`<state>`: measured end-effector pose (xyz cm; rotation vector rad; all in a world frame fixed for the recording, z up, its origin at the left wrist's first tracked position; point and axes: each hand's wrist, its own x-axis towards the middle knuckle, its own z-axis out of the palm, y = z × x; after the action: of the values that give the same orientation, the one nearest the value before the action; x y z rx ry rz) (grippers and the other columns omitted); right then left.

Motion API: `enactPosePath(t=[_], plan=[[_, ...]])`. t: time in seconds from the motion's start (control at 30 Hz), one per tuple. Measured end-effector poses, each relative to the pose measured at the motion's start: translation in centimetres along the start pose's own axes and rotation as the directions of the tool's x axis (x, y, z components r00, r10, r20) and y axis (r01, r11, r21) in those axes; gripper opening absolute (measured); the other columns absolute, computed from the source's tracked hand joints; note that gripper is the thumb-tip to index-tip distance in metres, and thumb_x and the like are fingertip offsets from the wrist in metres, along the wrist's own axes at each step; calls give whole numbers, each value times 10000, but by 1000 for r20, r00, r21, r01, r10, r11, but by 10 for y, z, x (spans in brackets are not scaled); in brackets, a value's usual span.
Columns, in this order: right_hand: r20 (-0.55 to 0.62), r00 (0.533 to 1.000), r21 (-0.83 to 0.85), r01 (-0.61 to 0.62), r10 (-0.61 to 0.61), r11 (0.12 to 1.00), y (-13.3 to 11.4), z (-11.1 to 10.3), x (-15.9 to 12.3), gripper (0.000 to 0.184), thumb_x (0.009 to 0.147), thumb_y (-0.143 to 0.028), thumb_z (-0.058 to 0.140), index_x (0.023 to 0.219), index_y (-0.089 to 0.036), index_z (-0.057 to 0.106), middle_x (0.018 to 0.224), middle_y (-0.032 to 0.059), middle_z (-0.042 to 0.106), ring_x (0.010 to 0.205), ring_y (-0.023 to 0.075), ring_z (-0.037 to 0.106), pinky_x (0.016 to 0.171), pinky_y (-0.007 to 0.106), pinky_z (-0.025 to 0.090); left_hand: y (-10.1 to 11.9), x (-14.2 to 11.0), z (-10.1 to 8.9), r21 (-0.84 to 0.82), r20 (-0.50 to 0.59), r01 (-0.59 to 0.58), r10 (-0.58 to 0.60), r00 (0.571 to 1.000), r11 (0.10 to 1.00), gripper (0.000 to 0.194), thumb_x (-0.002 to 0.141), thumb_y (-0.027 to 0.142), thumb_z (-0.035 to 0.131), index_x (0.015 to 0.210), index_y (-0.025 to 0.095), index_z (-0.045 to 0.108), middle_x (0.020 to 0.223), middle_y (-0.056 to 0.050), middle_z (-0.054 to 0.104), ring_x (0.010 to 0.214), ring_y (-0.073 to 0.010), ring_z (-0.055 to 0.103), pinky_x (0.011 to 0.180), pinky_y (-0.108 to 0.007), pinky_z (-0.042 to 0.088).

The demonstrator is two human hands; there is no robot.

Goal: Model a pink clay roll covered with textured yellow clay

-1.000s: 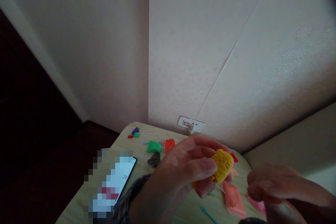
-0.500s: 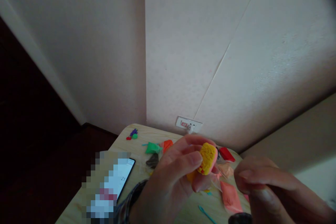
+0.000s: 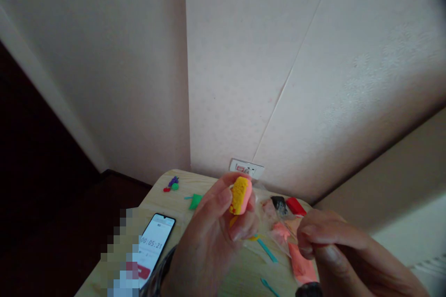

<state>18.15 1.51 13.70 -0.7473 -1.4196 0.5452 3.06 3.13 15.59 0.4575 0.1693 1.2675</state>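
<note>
My left hand (image 3: 205,232) grips a small block of modelling clay (image 3: 240,196) between thumb and fingers, raised above the table. The block has a rough, textured yellow face, a smooth pink side and a bit of red low on the yellow. Another bit of yellow shows just below it, partly covered by the fingers. To the right, my right hand (image 3: 337,248) is apart from the block, its thumb and index finger pressed together in a pinch. Whatever lies between those fingertips, if anything, cannot be made out.
On the wooden table (image 3: 244,278) lie a lit phone (image 3: 153,241), purple clay (image 3: 173,181), a green packet (image 3: 195,202), a red packet (image 3: 296,206), a black packet (image 3: 279,204), a coral packet (image 3: 300,264) and teal tools (image 3: 267,249). Behind is a wall with a socket (image 3: 256,170).
My left hand with the clay block has moved left and slightly up in view, and the block now shows more of its pink side. My right hand has shifted slightly left, still pinched.
</note>
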Motion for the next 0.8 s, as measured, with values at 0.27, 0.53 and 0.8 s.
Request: enactPosePath(t=[0.27,0.53,0.8], plan=[[87,933,233,-359,349,904,3,-4,1,178,883,-402,646,786,-260,692,612,-26,512,568,89,493,506,190,408,1,-1,0,-17,2,5,-5,1000,1000,125,805,262,717,851,152,753,672,27,555,490,-37,359,541,-188,336],[134,880,381,-470,456,796,0,0,2,174,869,-399,636,768,-258,656,557,-45,411,491,83,389,452,167,389,2,1,-2,12,8,-10,10,1000,1000,136,808,246,705,857,127,748,685,18,579,487,-30,380,523,-170,355],[67,892,343,-442,448,829,-4,3,2,149,881,-371,617,789,-256,639,572,-46,388,491,83,383,442,154,403,2,0,1,8,-11,12,-12,1000,1000,133,801,270,715,813,142,749,676,23,557,494,-36,367,531,-174,355]])
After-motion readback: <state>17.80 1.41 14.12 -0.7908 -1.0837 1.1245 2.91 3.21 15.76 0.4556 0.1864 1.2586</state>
